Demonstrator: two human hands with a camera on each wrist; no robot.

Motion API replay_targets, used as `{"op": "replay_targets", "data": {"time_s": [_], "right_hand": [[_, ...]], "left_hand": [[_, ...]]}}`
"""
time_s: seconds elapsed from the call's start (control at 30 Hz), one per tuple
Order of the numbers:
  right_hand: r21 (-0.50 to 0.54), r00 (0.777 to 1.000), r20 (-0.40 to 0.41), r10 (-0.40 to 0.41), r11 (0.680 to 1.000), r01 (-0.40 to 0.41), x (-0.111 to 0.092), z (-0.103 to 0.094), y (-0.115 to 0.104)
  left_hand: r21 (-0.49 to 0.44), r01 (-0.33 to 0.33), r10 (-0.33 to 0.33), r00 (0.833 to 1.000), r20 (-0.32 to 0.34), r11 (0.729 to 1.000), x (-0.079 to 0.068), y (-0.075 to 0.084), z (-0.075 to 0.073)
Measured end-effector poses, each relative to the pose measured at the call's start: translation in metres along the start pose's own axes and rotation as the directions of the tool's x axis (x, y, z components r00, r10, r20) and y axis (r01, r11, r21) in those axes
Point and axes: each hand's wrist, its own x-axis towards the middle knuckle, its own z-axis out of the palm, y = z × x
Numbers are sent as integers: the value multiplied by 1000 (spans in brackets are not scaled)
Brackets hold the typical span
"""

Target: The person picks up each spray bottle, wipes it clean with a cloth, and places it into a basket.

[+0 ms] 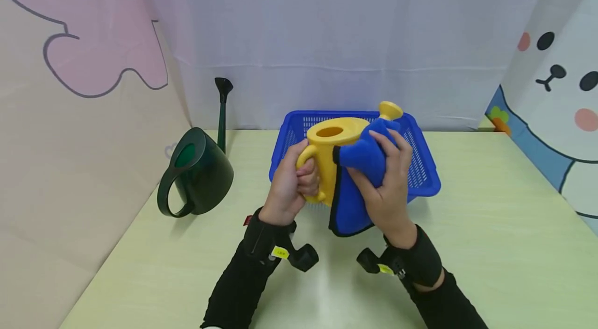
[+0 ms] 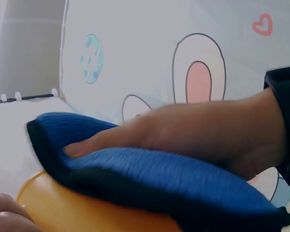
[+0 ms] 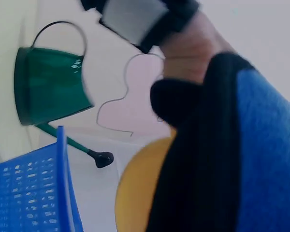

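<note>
A yellow watering can (image 1: 333, 163) is held up in front of the blue basket, its spout pointing to the right. My left hand (image 1: 295, 181) grips its handle with curled fingers. Against the can's right side and spout, my right hand (image 1: 390, 183) holds a blue cloth (image 1: 353, 204) with black edging. Part of the cloth hangs down below that hand, covering much of the can's front. In the left wrist view the right hand (image 2: 193, 130) lies over the blue cloth (image 2: 135, 169), with the yellow can (image 2: 87, 208) beneath.
Behind the hands, a blue plastic basket (image 1: 424, 178) sits on the pale table (image 1: 495, 246). To the left stands a dark green watering can (image 1: 207, 178), its spout toward the back. A white curtain (image 1: 327, 49) hangs along the table's far edge.
</note>
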Motion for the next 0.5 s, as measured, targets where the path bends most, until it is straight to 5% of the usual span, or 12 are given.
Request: {"op": "replay_targets", "data": {"time_s": [0.2,0.5], "right_hand": [[147,993,46,108,983,-114,7,-9,7],[37,999,-15,46,998,-45,-4,3,3]], "left_hand": [[-16,-1,1,1000,4,1000,-3,5,-1],[-15,-6,6,1000,-26,1000,-1,2,0]]}}
